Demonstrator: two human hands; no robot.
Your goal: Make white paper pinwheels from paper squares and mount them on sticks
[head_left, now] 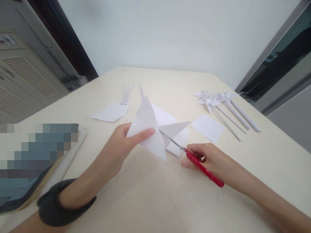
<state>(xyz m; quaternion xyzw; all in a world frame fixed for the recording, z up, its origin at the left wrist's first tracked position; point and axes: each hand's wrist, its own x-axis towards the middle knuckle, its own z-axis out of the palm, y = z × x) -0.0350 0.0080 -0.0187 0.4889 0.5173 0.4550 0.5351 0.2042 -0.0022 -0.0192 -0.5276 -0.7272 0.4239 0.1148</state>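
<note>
- A blurred-out object (36, 158) lies at the far left edge of the bench (150, 200), partly over a pale flat board, well clear of the cutting.
- A black band (60, 202) wraps the left wrist.
- The left hand (121, 145) is clenched on the folded white paper (148, 129), thumb on top and fingers beneath, lifting it off the bench and tilting it so its edge faces the blades; I judge the raised hold keeps the sheet taut.
- Behind that, a loose white square (110, 112) lies flat, with thin rolled paper sticks (126, 94) just beyond it, parked out of the way.
- More white sheets (170, 129) lie under and behind the held paper, touching one another.
- The red-handled scissors (191, 158) point up and left, their metal blades reaching into the held paper near its lower edge.
- The right hand (206, 158) has its grip closed around the scissor handles, resting low near the bench for steadiness.
- Another white square (207, 127) lies just beyond that hand.
- At far right, finished paper pinwheels (216, 98) on sticks lie side by side, set apart from the raw sheets.
</note>
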